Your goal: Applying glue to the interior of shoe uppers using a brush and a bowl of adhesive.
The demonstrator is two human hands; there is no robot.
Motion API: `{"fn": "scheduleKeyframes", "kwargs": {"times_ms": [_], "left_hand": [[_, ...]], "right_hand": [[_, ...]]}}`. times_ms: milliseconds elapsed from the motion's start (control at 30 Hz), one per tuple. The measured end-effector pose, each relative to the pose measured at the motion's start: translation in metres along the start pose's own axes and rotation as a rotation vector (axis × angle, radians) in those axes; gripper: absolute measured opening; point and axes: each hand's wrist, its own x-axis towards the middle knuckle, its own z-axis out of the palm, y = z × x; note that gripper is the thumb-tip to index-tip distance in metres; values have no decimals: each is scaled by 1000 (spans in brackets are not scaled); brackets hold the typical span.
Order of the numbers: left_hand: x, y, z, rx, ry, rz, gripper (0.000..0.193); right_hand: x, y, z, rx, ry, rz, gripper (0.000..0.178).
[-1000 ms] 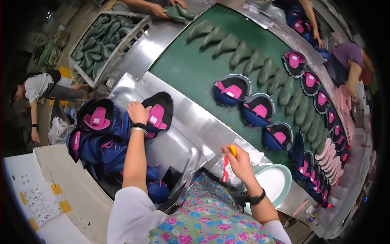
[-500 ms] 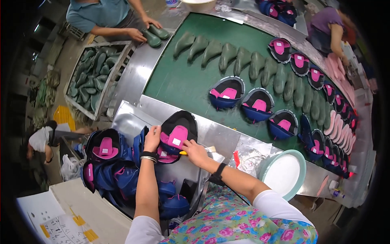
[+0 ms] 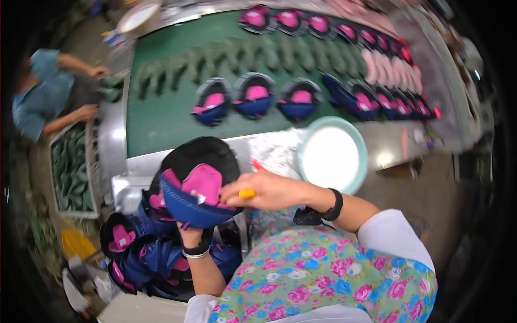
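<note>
at the near edge of the steel counter [image 3: 116,145], just in front of the person's flowered apron [image 3: 323,274], a blue shoe upper [image 3: 194,202] with a pink lining and a black skirt is held up off the surface. the left hand [image 3: 189,232] comes up from below and is clamped on its underside, fingers hidden behind the blue toe. the right hand [image 3: 264,189] reaches across from the right and is closed on a small yellow brush handle [image 3: 247,194], knuckles touching the pink lining. the two hands are close together, with only the upper between them.

room to move is tight on the left: a heap of blue and pink uppers [image 3: 145,258] fills the near left corner, below and beside the held one. to the right, a round pale-green bowl [image 3: 333,156] of white stuff sits near the counter's near edge, just beyond the right forearm. past the counter's far edge runs the green belt [image 3: 156,121], with bare green showing at its left end; three more uppers [image 3: 253,99] lie in a row at its middle, dark green lasts [image 3: 215,56] behind them, and further uppers curve off to the far right. at the left end of the belt another person's hands [image 3: 94,91] rest near a crate of green lasts [image 3: 70,167].

the held upper looks soft and domed, its blue rim stitched, and the picture is somewhat blurred.
</note>
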Motion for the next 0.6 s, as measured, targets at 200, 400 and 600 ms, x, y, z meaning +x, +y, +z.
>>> {"fn": "scheduleKeyframes", "kwargs": {"times_ms": [200,400,600], "left_hand": [[-70,43,57,-581,-372,-533,30],[-63,90,69,-460,-1220,-513,62],[-68,93,96,-495,-984,-884,58]], "right_hand": [[-151,95,-64,2,1009,299,25],[-259,175,-63,-47,1115,833,25],[-275,231,-37,-236,1102,682,21]]}}
